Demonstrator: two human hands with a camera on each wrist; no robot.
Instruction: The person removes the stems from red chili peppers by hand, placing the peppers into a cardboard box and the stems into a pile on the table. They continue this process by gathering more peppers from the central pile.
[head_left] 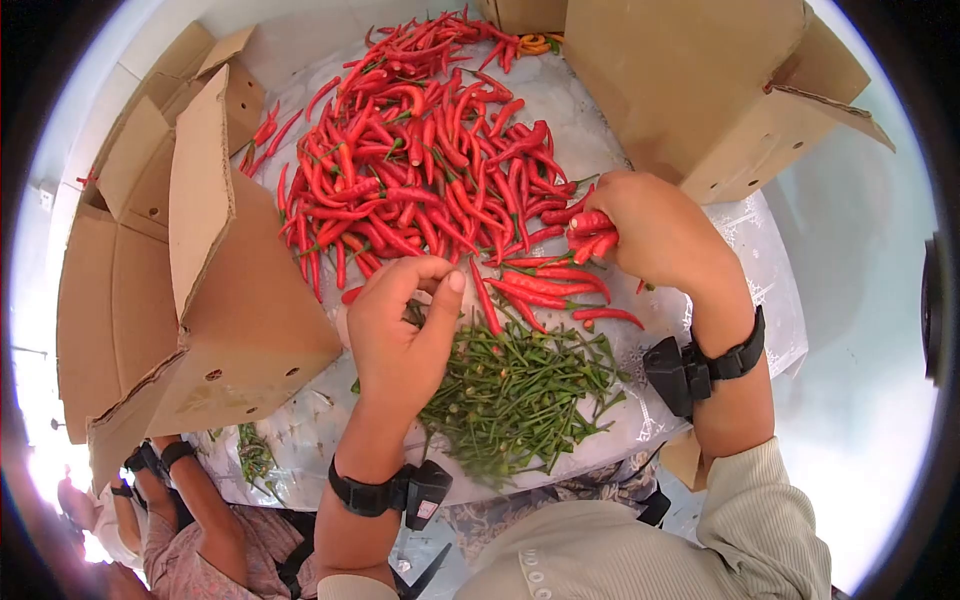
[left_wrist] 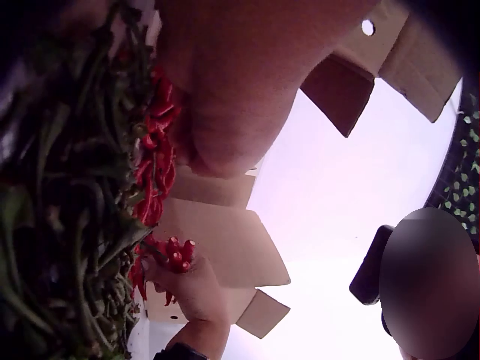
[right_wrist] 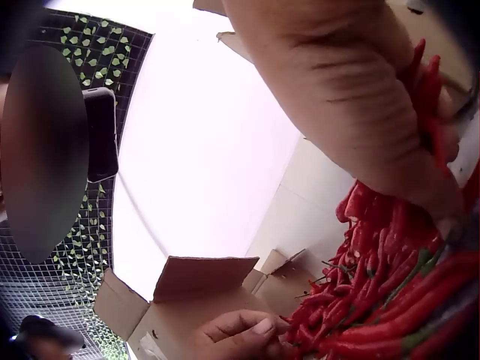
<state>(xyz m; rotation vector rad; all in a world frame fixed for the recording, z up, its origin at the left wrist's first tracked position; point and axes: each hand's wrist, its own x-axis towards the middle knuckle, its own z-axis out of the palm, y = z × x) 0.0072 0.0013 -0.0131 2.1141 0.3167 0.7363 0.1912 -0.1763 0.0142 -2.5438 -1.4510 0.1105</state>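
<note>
Several red chilies (head_left: 592, 236) are gripped in the right hand (head_left: 665, 235), their pale cut ends facing the left hand; this bunch (left_wrist: 177, 255) also shows in the left wrist view. The left hand (head_left: 398, 335) is bent, thumb tip close to the curled index finger, at the near edge of the red chili heap (head_left: 430, 150). Whether anything lies inside its fingers is hidden. Below and between the hands is a pile of green stems (head_left: 520, 400). Loose chilies with green stems (head_left: 545, 290) lie between heap and pile. In the right wrist view the left hand (right_wrist: 238, 335) is partly cropped.
Open cardboard boxes stand at the left (head_left: 250, 300) and at the back right (head_left: 690, 90). A few orange chilies (head_left: 538, 43) lie at the far edge. Another person's arm (head_left: 205, 510) and a small stem bunch (head_left: 254, 455) are at the lower left.
</note>
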